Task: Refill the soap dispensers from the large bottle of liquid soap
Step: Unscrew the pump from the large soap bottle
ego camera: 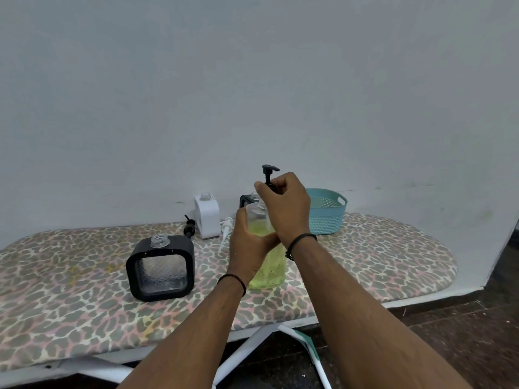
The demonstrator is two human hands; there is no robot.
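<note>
My left hand [247, 245] wraps the tall clear plastic bottle of yellow-green liquid soap [266, 265], upright on the leopard-print padded board [379, 259], mid-board. Right hand [283, 206] pinches the black pump top [269, 172] w/ curled fingers, right above the bottle neck. Left of it: square black-framed clear glass dispenser [161, 269], neck open, no pump. Behind, near the wall: white square dispenser [207, 217], loose black pump [189, 227] & white pump [226, 230] lying beside it. Teal perforated plastic basket [327, 213] at right.

home rm: ironing board [365, 265], basket [327, 217]
</note>
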